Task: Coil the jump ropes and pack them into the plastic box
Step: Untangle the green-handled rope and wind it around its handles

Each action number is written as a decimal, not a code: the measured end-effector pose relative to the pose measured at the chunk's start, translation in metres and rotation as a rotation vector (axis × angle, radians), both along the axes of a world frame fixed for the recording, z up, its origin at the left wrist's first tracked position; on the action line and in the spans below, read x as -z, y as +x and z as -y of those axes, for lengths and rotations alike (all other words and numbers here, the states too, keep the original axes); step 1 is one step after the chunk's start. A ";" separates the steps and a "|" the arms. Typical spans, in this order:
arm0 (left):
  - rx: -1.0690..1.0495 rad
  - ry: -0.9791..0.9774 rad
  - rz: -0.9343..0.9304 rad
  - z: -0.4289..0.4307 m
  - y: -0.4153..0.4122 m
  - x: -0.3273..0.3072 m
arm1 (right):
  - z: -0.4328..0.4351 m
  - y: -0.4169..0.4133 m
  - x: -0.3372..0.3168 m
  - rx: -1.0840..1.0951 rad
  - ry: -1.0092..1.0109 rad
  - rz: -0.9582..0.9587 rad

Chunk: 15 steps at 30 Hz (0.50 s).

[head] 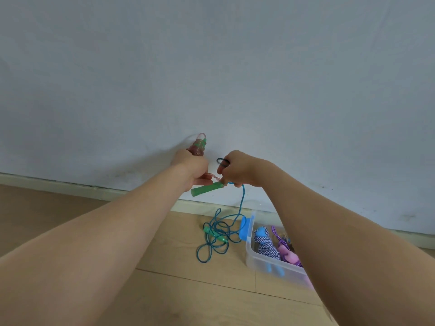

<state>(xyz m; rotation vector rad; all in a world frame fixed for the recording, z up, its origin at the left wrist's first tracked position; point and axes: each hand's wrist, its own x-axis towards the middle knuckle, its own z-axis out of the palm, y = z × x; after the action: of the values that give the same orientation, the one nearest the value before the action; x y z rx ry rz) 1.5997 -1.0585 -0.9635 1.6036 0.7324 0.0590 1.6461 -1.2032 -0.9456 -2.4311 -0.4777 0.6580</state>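
On a pale wood floor (164,290), seen from the person's own head, 2 bare forearms reach forward from the bottom edge. Low at the right, near the skirting, stands the clear box (250,255), open. Inside lie 2 packed ropes: a striped rope (268,249), blue and white, and a purple rope (282,245) with pink parts. The right arm hides the rest of the box. Just left of the box, the blue rope (219,232) lies on the floor in a loose, uncoiled tangle. 1 strand rises from it to the hands, which are held up before a plain grey wall (211,67). The left hand (188,168) curls its fingers tight round a red handle (199,148) that sticks up, and a green handle (204,188) juts out below the fist. The right hand (237,169) pinches at the rope end of the green handle, with a dark band (220,161) looped on its fingers. The job looks partly done: 2 ropes are packed, a 3rd seems gathered in the left fist, and the blue rope has yet to be coiled and packed.
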 end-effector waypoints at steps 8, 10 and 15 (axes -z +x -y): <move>-0.099 0.137 0.038 0.006 -0.005 -0.008 | -0.007 0.001 -0.003 -0.033 -0.069 0.310; -0.094 0.127 0.038 0.007 -0.005 -0.008 | -0.007 0.001 -0.002 -0.021 -0.067 0.327; -0.053 0.073 0.071 0.016 -0.011 -0.014 | -0.006 0.000 0.004 -0.051 -0.158 0.376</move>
<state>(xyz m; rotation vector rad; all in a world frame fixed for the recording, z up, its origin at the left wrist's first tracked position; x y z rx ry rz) 1.5887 -1.0747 -0.9500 1.6431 0.7245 0.1824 1.6460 -1.1974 -0.9493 -2.7125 -0.6588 0.2619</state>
